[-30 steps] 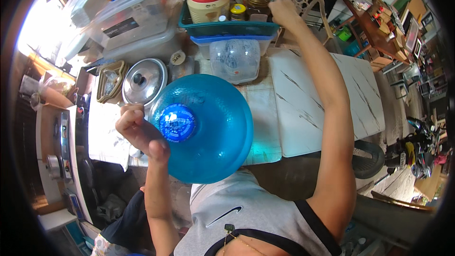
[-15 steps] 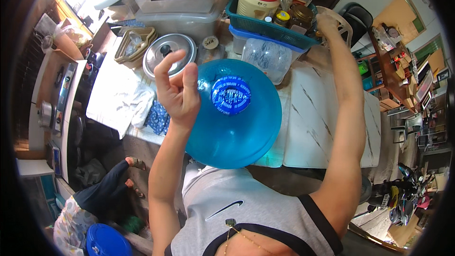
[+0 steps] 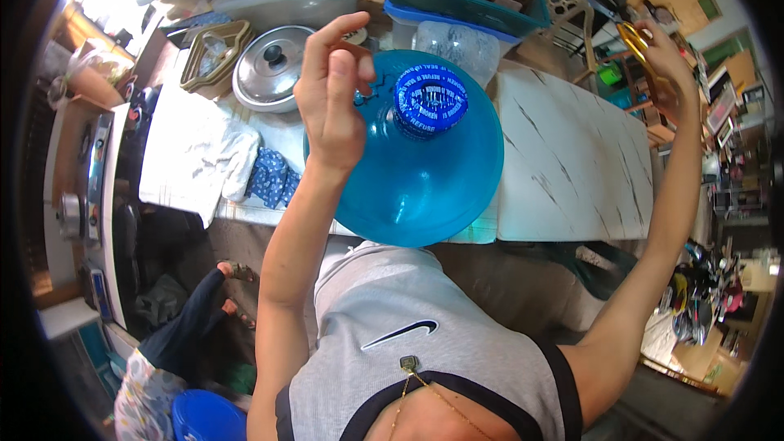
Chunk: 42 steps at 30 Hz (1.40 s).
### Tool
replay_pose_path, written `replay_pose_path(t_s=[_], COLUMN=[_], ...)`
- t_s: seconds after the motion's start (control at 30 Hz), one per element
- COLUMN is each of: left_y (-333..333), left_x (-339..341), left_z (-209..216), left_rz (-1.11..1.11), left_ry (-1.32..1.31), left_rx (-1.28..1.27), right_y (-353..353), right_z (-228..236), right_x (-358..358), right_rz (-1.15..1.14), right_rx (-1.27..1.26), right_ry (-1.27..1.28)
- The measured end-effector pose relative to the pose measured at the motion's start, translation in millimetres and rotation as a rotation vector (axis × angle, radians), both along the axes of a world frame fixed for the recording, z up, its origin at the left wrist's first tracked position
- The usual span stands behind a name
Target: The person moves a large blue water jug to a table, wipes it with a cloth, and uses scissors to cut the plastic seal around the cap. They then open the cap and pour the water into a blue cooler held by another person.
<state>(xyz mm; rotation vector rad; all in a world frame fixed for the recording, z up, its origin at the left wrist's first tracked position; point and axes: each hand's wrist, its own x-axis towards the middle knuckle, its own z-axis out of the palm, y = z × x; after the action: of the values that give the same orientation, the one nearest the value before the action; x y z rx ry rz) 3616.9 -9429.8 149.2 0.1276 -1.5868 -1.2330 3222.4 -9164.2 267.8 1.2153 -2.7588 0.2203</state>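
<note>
A large round blue water jug (image 3: 392, 188), its neck wrapped in a printed blue seal (image 3: 431, 102), stands in front of me at the table's near edge. My left hand (image 3: 333, 106) is raised beside its upper left side, fingers apart and partly bent, with nothing in it; whether the fingertips touch the jug I cannot tell. Far out to the right, my right hand (image 3: 671, 65) is closed on a yellow looped thing (image 3: 634, 39), perhaps a scissors handle; the rest of it is blurred and partly covered by the hand.
A lidded pot (image 3: 273, 73), a tan basket (image 3: 214, 61) and white cloth (image 3: 196, 155) lie at the left of the table (image 3: 572, 155). Behind the jug is a green crate (image 3: 523, 20) of jars. A person's legs (image 3: 188, 318) and a blue lid (image 3: 208, 416) show lower left.
My right hand has moved from beside the green crate out to the right and now carries the yellow looped thing. My left hand has shifted up slightly beside the jug.
</note>
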Motion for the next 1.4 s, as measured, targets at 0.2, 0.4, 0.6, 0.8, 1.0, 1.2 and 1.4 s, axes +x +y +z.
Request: replay_pose_path(t_s=[0.2,0.4,0.6,0.8,1.0,1.2,1.4], left_y=[-4,-2,1,2,2,3,0], left_x=[3,2,4,4,3,3,9], left_z=[-5,-5,-2,0,-1,-1,3], left_rz=[-0.023,-0.189,-0.232,-0.299,-0.312,-0.329,-0.250], left_ry=[0.079,0.117,0.064,0.014,-0.002,-0.051,-0.072], left_rx=[0.058,0.141,0.138,0.208,0.182,0.132,0.133], right_y=[47,48,43,33,33,19,1], right_z=[-45,-108,-121,-105,-66,-21,2], right_x=[184,343,391,387,372,350,344], right_rz=[-0.016,0.037,0.166,0.223,0.080,-0.005,-0.076], right_rx=[-0.695,-0.979,-0.848,-0.635,-0.444,-0.203,-0.081], right_ry=[-1.153,-1.937,-1.962,-1.784,-1.718,-1.792,-1.819])
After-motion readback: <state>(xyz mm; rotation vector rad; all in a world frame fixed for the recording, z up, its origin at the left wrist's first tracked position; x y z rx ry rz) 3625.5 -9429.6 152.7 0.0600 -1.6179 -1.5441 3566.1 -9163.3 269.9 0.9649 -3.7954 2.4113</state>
